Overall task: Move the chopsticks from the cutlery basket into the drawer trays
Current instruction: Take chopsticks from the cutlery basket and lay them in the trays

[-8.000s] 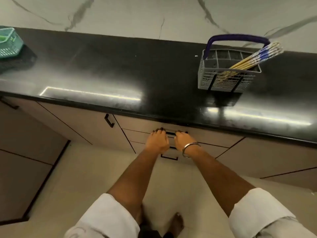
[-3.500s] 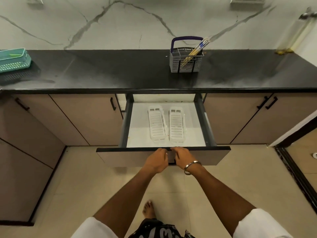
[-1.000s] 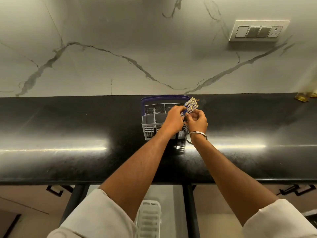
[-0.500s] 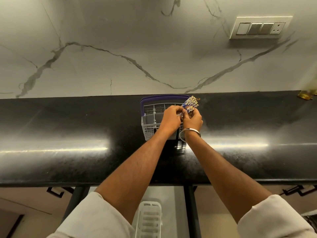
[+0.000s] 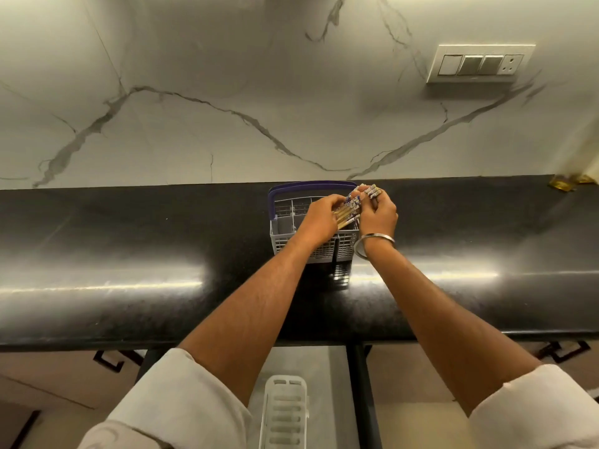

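Observation:
A grey cutlery basket [image 5: 285, 222] with a purple handle stands on the black counter near the wall. A bundle of wooden chopsticks [image 5: 351, 207] with blue-and-white patterned ends leans out of its right side. My left hand [image 5: 321, 218] grips the bundle from the left. My right hand [image 5: 379, 212], with a metal bangle on the wrist, pinches a few of the patterned ends apart at the top right. Below the counter the drawer [image 5: 327, 377] stands pulled out, and one white slotted tray [image 5: 285, 413] shows in it between my arms.
The black counter [image 5: 129, 254] runs the full width, its front edge above the drawer. A marble wall with a switch plate [image 5: 479, 63] rises behind. Black cabinet handles [image 5: 111, 361] show left and right under the counter. A yellowish object [image 5: 570, 182] sits at the far right.
The drawer was pulled out earlier, then both hands reached up to the basket. Over the last second the chopsticks have been spread, my right hand drawing some ends to the right.

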